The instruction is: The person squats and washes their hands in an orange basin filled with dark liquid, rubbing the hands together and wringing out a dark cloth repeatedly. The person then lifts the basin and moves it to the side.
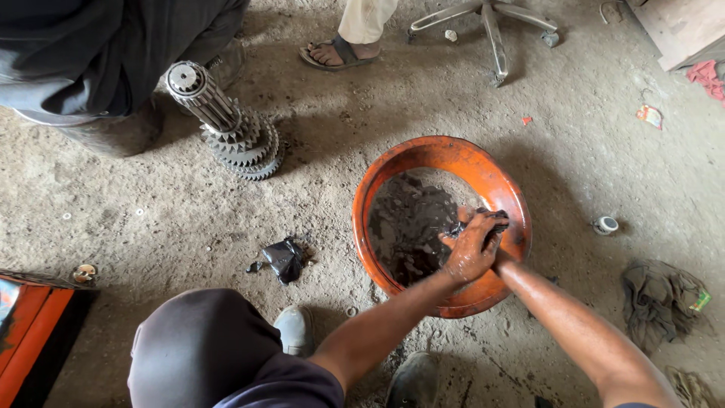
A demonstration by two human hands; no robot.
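— Dirt floor (189, 219) all round you; how close is the basin's edge?

— Your left hand (472, 249) grips a dark, oily part (483, 221) at the orange basin's (445, 151) right rim. Your right hand sits beneath it, its grip hidden.

— Room beside it?

— Gear shaft (230, 125) stands well apart, upper left; black scrap (283, 259) lies left; rag (661, 298) lies right.
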